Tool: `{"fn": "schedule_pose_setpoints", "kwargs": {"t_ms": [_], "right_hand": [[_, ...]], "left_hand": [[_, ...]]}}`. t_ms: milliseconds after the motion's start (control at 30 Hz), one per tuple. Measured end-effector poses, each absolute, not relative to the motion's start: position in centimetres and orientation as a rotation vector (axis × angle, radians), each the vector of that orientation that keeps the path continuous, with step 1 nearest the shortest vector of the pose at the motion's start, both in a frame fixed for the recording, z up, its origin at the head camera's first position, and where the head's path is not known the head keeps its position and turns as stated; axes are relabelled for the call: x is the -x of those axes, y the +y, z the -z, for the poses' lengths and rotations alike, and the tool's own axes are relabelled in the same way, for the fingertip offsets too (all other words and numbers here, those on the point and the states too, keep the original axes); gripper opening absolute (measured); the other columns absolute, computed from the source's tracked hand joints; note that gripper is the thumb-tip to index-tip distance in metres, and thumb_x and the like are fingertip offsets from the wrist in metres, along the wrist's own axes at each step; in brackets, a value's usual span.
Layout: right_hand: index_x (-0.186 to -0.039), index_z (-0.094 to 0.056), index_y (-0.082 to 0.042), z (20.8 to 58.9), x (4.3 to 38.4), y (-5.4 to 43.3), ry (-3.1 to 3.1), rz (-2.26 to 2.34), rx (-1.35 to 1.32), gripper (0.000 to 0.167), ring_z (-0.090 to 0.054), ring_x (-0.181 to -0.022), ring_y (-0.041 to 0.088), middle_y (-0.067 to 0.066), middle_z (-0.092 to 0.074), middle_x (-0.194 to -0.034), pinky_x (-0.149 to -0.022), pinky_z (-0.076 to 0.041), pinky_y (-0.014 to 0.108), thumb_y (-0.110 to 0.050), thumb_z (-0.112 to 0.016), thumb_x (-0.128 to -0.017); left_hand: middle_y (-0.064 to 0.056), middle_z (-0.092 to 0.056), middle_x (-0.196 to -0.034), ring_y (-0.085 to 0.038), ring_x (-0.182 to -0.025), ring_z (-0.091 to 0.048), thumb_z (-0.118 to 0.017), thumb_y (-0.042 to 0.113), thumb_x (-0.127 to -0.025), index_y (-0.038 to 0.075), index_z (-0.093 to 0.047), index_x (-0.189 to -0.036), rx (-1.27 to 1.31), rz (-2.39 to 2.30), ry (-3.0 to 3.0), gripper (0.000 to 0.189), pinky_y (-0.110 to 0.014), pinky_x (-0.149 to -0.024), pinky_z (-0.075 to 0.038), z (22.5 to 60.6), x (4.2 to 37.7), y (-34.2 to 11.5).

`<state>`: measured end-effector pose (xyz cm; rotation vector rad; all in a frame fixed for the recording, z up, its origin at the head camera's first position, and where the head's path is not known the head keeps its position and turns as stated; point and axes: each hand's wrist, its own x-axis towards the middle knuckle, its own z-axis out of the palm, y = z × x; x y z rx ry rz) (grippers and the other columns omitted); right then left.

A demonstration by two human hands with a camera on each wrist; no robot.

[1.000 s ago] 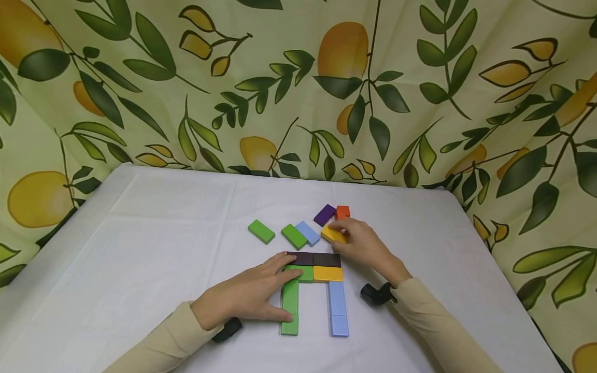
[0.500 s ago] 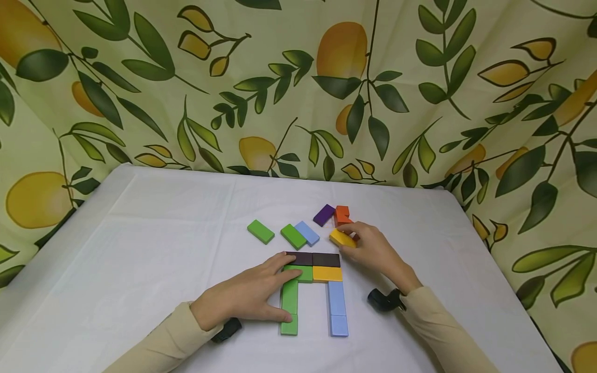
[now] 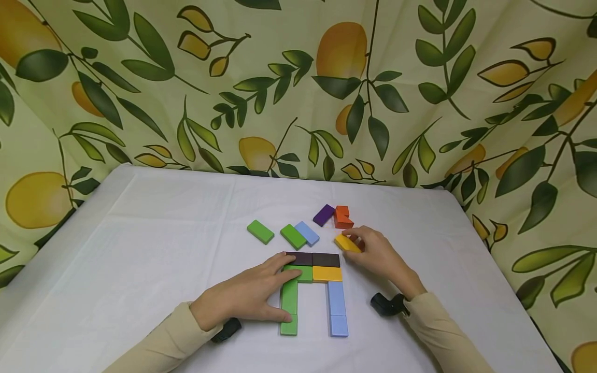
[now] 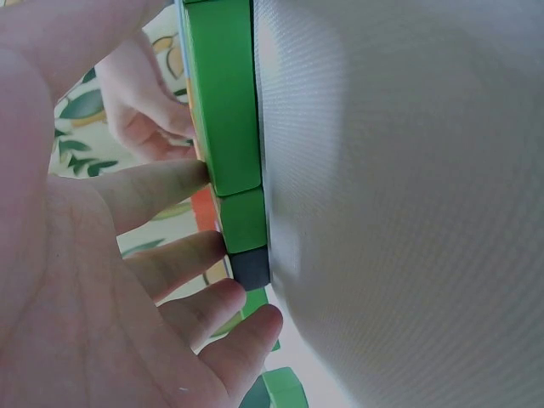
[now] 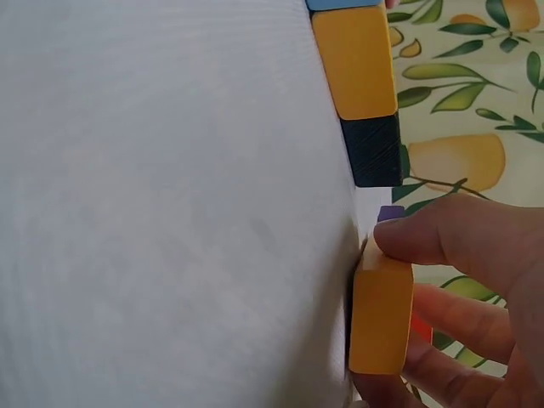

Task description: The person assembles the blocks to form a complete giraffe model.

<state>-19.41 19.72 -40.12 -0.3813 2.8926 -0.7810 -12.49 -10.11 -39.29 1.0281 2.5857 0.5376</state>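
Note:
My right hand (image 3: 382, 254) pinches a yellow block (image 3: 346, 243) between thumb and fingers, low over the white cloth. In the right wrist view the thumb lies along one edge of this yellow block (image 5: 380, 319). My left hand (image 3: 249, 290) rests with spread fingers on the left side of an arch-shaped layout of flat blocks. Two dark blocks (image 3: 325, 260) form its top row. Below them lie a green block (image 3: 306, 274) and a second yellow block (image 3: 327, 273). Green blocks (image 3: 289, 300) make the left leg, light blue blocks (image 3: 337, 300) the right one.
Behind the layout lie loose pieces: a green block (image 3: 260, 231), another green block (image 3: 293, 237) against a light blue block (image 3: 308, 233), a purple block (image 3: 324, 215) and a notched orange-red piece (image 3: 342, 218). A patterned curtain (image 3: 280, 93) hangs behind the table (image 3: 163, 223).
My right hand has drawn the yellow block to the right and slightly nearer, away from the light blue block, uncovering the orange-red piece. The left hand stays in place.

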Motion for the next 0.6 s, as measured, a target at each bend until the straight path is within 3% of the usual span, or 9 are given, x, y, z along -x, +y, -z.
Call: {"fn": "schedule_pose_setpoints", "kwargs": {"t_ms": [167, 400, 600], "right_hand": [[-0.129, -0.063, -0.009, 40.3, 19.4, 19.9, 2.872, 0.793, 0.38, 0.05, -0.053, -0.085, 0.02, 0.009, -0.065, -0.109, -0.072, -0.049, 0.026, -0.025, -0.078, -0.084], [-0.136, -0.057, -0.01, 40.0, 19.3, 20.5, 2.819, 0.811, 0.428, 0.061, -0.054, -0.09, 0.022, 0.013, -0.059, -0.131, -0.078, -0.054, 0.03, -0.032, -0.079, -0.084], [-0.134, -0.058, -0.013, 40.1, 19.3, 20.8, 2.765, 0.837, 0.471, 0.056, -0.054, -0.091, 0.022, 0.01, -0.059, -0.129, -0.079, -0.052, 0.03, -0.033, -0.078, -0.086]], "left_hand": [[-0.009, -0.026, -0.162, -0.025, -0.151, -0.025, -0.075, 0.054, -0.082, 0.016, -0.045, -0.149, -1.024, -0.54, 2.582, 0.083, -0.044, -0.118, -0.037, 39.4, 12.5, -10.1], [-0.009, -0.026, -0.162, -0.025, -0.15, -0.026, -0.075, 0.054, -0.082, 0.016, -0.045, -0.149, -1.039, -0.54, 2.585, 0.083, -0.044, -0.117, -0.037, 39.4, 12.6, -10.1], [-0.009, -0.026, -0.162, -0.026, -0.151, -0.026, -0.075, 0.054, -0.082, 0.016, -0.045, -0.149, -1.029, -0.539, 2.586, 0.083, -0.045, -0.116, -0.038, 39.4, 12.5, -10.0]]}}
